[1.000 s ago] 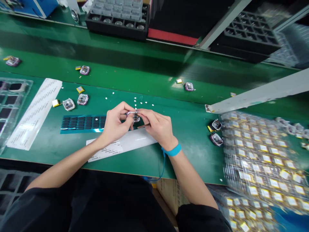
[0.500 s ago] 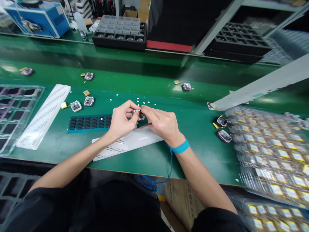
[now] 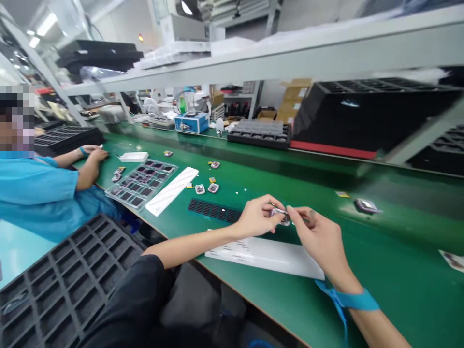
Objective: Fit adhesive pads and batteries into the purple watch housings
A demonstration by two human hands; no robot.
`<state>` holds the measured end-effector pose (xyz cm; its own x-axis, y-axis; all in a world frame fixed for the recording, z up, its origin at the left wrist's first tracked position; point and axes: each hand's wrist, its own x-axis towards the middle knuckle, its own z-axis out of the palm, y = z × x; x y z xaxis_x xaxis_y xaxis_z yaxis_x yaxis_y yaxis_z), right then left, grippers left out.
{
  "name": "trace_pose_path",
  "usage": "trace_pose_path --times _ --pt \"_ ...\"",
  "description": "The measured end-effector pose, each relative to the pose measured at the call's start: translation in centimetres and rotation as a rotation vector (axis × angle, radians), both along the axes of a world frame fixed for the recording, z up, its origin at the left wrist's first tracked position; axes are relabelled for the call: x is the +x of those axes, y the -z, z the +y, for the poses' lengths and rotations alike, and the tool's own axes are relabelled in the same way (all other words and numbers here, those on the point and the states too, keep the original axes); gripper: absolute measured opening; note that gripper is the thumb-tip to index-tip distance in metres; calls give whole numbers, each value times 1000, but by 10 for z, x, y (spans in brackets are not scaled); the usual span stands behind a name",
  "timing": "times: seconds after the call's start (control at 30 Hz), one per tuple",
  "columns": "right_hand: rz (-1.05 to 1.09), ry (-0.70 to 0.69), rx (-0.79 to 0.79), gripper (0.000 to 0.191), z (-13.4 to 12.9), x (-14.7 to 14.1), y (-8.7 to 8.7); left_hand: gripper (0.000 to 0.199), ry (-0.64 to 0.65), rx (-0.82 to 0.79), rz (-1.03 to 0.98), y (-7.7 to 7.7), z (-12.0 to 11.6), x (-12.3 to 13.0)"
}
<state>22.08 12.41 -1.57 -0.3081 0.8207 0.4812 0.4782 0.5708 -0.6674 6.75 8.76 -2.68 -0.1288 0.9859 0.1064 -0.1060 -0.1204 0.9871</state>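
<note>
My left hand (image 3: 256, 216) pinches a small watch case (image 3: 284, 220) with a pale rim, its inside partly exposed, above the bench. My right hand (image 3: 319, 232), with a blue wrist strap (image 3: 358, 299), has its thumb and fingers drawn together at the case's right edge. Whatever lies between those fingertips is too small to make out. Below the hands lies a white label sheet (image 3: 275, 253) with rows of print. Left of my left hand is a strip of black die-cut pieces (image 3: 213, 211).
Open watch cases with yellow batteries, one at the back right (image 3: 366, 206), others (image 3: 213, 188) at left. Another label sheet (image 3: 172, 191) lies beside a clear tray (image 3: 145, 181) of dark squares. A co-worker in blue (image 3: 39, 193) sits at left, near a black compartment tray (image 3: 72, 285). A shelf (image 3: 290, 60) crosses above.
The view has swung up and to the left, bringing the co-worker and shelf into sight. Both hands stay at the watch case; my right fingers look slightly farther from my left hand.
</note>
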Motion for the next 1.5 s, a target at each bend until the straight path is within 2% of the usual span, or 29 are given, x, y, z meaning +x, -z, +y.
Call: trace_pose_path --times 0.2,0.33,0.4,0.5,0.57,0.6,0.67,0.7,0.77,0.83,0.9,1.0,1.07,1.3,1.5 --pt "113 3 -52 50 -3 -4 0 24 35 50 3 0 -4 -2" --pt "250 -14 -125 50 -8 -5 -3 15 62 65 37 -7 -7 -2" --pt "251 -29 -164 54 -10 -4 -6 15 73 63 53 -12 -12 -6" --pt "329 -175 -286 69 -11 -2 -8 18 170 105 88 -21 -22 -27" --pt "396 -211 -201 78 -13 -1 -7 24 262 123 116 -28 -31 -50" --pt "353 -217 -182 81 -15 -1 -6 25 357 98 139 -31 -34 -62" --pt "287 -266 -256 86 -18 -2 -4 25 632 7 217 -35 -40 -84" --pt "263 -313 -324 84 -20 -4 -3 23 726 -22 271 -36 -42 -92" --pt "235 -405 -453 66 -23 -7 0 20 804 -23 396 -33 -43 -102" --pt "217 -440 -534 45 -23 -10 6 18 798 22 517 -25 -42 -103" --pt "276 -447 -617 36 -22 -9 13 17 797 72 621 -15 -42 -100" --pt "355 -510 -797 38 -20 -2 25 14 801 124 738 -3 -43 -95" --pt "299 -557 -869 44 -19 4 29 14 803 128 778 2 -44 -94" --pt "168 -573 -761 50 -20 11 27 13 787 167 799 4 -42 -93" --pt "110 -651 -730 45 -17 14 26 15 797 192 801 5 -42 -93"
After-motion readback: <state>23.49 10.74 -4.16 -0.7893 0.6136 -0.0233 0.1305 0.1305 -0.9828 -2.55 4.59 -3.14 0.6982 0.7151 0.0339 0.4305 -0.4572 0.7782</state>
